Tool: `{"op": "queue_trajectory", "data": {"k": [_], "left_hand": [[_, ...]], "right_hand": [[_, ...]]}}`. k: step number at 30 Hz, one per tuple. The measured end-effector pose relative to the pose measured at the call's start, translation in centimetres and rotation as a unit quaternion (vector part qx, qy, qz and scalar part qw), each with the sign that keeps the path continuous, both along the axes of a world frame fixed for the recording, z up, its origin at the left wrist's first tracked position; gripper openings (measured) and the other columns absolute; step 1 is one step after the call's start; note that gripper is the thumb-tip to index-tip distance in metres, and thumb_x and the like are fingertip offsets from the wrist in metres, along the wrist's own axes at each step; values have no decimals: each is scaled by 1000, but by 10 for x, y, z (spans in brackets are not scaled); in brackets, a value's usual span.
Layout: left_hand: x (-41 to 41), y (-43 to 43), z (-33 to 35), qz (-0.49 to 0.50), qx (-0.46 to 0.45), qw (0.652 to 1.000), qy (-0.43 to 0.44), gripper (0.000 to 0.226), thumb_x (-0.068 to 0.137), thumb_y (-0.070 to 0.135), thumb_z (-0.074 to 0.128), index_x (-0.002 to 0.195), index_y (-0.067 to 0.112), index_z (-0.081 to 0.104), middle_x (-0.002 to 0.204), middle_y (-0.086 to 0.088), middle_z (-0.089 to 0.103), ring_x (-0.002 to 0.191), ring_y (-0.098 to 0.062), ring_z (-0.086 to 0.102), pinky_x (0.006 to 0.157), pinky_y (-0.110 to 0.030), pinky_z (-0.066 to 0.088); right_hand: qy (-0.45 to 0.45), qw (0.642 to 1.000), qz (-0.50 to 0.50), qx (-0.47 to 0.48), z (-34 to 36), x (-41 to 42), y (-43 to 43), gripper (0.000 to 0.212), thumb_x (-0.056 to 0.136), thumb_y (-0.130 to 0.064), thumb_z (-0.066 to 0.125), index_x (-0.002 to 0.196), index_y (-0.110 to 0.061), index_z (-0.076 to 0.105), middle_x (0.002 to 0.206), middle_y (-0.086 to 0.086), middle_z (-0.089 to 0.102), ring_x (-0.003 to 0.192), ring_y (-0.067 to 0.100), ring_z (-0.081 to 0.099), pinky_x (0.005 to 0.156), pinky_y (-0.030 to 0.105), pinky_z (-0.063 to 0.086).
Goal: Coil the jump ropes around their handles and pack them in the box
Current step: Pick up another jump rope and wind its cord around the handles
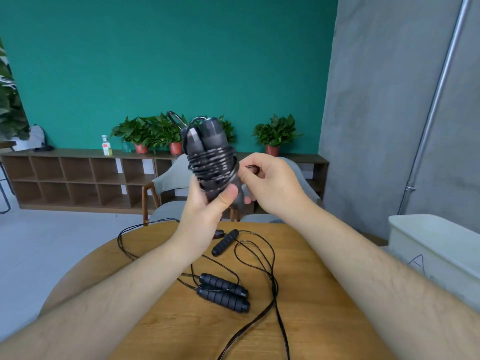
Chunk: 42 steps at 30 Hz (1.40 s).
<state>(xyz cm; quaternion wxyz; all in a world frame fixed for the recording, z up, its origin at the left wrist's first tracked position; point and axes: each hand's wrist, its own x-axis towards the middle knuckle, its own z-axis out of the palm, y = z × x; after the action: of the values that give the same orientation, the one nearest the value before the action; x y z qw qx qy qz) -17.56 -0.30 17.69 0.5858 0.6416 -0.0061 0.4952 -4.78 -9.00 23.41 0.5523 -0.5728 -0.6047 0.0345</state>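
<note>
My left hand (205, 203) holds a pair of black jump-rope handles (210, 152) upright above the table, with black cord wound in many turns around them. My right hand (267, 180) pinches the cord's end (251, 168) just right of the coil. On the round wooden table (311, 320) lie two more black handles side by side (223, 292) and a single handle (225, 242) farther back, with loose black cord (270, 276) looping around them. A white box (439, 250) stands at the right edge.
A grey chair (171, 178) stands behind the table. A low wooden shelf (78, 178) with potted plants (275, 133) and a bottle (106, 145) runs along the teal wall. Loose cord (124, 237) hangs over the table's far left edge.
</note>
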Motion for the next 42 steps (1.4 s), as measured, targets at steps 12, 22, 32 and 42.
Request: {"op": "queue_trajectory", "data": {"k": [12, 22, 32, 42], "left_hand": [[3, 5, 18, -108, -167, 979, 34, 42, 100, 16, 52, 139, 0, 54, 137, -20, 62, 130, -33, 58, 100, -39, 54], [-13, -7, 31, -217, -204, 955, -2, 37, 76, 3, 31, 102, 3, 56, 88, -11, 68, 83, -27, 68, 69, -36, 59], [-13, -11, 32, -173, -274, 946, -24, 40, 76, 2, 17, 89, 4, 54, 75, -8, 53, 65, -22, 55, 52, -24, 36], [-10, -3, 26, -173, -299, 938, -31, 36, 68, 8, 29, 97, 5, 51, 82, -10, 53, 70, -22, 57, 63, -30, 44]], "right_hand": [[129, 990, 35, 42, -18, -3, 6, 15, 95, -29, 69, 108, -21, 70, 95, -2, 73, 91, 12, 69, 78, 31, 59], [-57, 990, 71, 103, -25, -7, -5, 34, 76, -23, 86, 107, -15, 76, 90, -5, 60, 77, 15, 59, 72, 36, 55], [-245, 958, 96, 115, -26, -9, -11, 38, 89, 1, 71, 125, -9, 70, 117, -1, 65, 103, 9, 62, 89, 24, 53], [-478, 860, -19, 177, -37, 0, -5, 43, 92, 4, 46, 129, -3, 66, 117, 11, 65, 101, 26, 51, 75, 37, 51]]}}
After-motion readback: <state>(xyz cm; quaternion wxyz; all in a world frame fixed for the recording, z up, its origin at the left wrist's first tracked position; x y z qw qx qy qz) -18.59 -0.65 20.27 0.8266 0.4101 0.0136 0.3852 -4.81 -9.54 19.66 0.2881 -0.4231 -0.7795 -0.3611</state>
